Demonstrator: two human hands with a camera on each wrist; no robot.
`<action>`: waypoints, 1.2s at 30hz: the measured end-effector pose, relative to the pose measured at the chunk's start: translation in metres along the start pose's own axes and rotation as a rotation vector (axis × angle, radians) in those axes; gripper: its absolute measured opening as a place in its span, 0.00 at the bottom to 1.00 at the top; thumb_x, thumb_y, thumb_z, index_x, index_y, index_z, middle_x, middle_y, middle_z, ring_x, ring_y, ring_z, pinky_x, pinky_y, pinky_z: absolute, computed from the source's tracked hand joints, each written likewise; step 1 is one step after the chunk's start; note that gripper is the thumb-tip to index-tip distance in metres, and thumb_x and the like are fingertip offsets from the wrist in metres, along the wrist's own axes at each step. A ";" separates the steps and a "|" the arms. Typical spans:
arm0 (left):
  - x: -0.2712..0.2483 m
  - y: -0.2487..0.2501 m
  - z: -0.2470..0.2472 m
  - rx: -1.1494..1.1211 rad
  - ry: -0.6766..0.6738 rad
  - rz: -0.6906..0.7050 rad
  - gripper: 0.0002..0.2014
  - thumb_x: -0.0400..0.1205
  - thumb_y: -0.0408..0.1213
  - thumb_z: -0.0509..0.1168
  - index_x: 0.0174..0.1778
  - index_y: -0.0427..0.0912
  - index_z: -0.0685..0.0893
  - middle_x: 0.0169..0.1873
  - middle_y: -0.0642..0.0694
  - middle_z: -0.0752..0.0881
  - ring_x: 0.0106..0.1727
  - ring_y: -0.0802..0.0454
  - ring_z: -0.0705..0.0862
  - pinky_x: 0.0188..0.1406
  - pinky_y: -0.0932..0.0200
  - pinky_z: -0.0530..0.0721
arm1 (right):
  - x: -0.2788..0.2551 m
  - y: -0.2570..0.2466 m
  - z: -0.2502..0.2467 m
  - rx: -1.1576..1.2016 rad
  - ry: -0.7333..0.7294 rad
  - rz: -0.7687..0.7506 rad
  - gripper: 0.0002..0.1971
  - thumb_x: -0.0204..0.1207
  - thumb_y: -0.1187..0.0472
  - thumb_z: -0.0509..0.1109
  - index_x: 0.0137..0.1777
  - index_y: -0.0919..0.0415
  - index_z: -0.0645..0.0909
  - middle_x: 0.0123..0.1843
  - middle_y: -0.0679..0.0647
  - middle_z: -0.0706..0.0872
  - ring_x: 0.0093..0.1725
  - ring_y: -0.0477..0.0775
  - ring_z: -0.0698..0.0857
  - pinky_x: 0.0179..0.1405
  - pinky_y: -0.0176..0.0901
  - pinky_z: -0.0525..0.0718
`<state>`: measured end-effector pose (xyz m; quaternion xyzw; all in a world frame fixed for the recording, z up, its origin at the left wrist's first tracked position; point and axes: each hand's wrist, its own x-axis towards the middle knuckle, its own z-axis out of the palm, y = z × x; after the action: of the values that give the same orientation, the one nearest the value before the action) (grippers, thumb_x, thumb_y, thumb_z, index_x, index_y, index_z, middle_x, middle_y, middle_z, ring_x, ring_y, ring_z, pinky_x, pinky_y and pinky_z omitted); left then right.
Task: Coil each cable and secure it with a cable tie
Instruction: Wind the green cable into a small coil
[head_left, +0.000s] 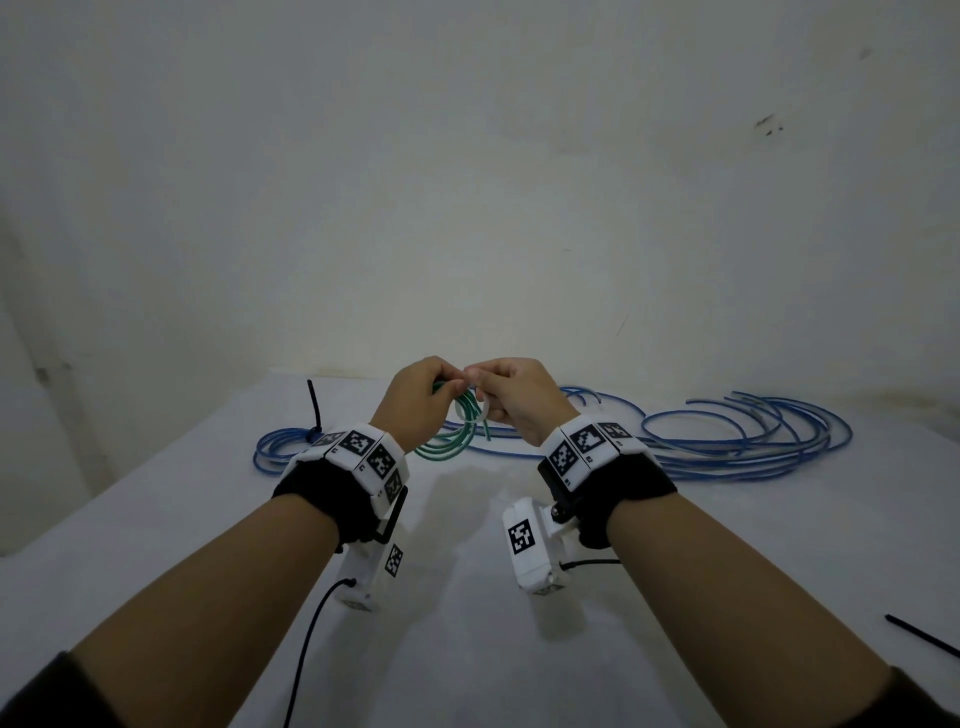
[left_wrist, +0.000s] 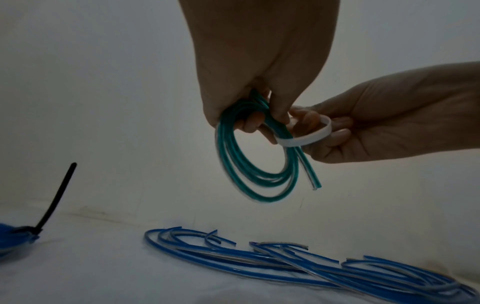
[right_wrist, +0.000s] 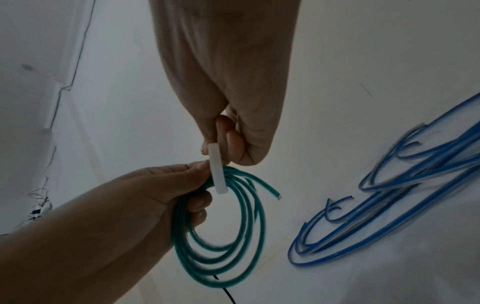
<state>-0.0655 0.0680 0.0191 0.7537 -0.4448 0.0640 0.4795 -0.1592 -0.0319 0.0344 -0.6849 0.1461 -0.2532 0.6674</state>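
Observation:
A coiled green cable (head_left: 447, 441) (left_wrist: 254, 181) (right_wrist: 221, 242) hangs above the white table, gripped at its top by my left hand (head_left: 423, 400) (left_wrist: 249, 115) (right_wrist: 182, 195). A white cable tie (head_left: 480, 413) (left_wrist: 306, 135) (right_wrist: 217, 170) is looped round the coil's strands. My right hand (head_left: 511, 397) (left_wrist: 345, 131) (right_wrist: 228, 139) pinches that white loop, right beside the left fingers. One green cable end (left_wrist: 315, 185) sticks out below the tie.
Several loose blue cables (head_left: 727, 441) (left_wrist: 311, 265) (right_wrist: 389, 195) sprawl across the table's far right. A blue coil (head_left: 280, 449) bound with a black tie (head_left: 314, 405) (left_wrist: 57, 197) lies at the far left. A spare black tie (head_left: 924, 634) lies near the right edge.

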 end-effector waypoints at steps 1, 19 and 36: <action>-0.001 0.000 -0.002 0.001 0.006 0.012 0.04 0.83 0.34 0.63 0.46 0.37 0.82 0.39 0.48 0.83 0.41 0.53 0.80 0.37 0.70 0.74 | 0.001 -0.001 0.002 -0.001 0.004 -0.005 0.12 0.80 0.68 0.66 0.56 0.78 0.80 0.27 0.55 0.75 0.16 0.42 0.71 0.18 0.33 0.70; 0.000 0.004 -0.019 0.064 0.105 0.047 0.06 0.83 0.32 0.61 0.48 0.34 0.83 0.40 0.47 0.82 0.43 0.53 0.78 0.36 0.74 0.71 | 0.005 -0.010 0.024 0.079 0.037 -0.027 0.09 0.79 0.67 0.67 0.37 0.68 0.80 0.20 0.53 0.72 0.17 0.45 0.67 0.18 0.34 0.68; -0.009 -0.007 -0.042 0.110 0.090 0.048 0.04 0.82 0.29 0.62 0.45 0.35 0.82 0.39 0.47 0.82 0.42 0.52 0.78 0.39 0.66 0.71 | 0.011 -0.025 0.050 -0.015 -0.040 0.195 0.11 0.81 0.70 0.59 0.38 0.60 0.69 0.28 0.56 0.73 0.20 0.46 0.64 0.22 0.37 0.59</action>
<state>-0.0516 0.1071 0.0324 0.7644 -0.4367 0.1339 0.4551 -0.1267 0.0063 0.0617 -0.6771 0.2006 -0.1724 0.6867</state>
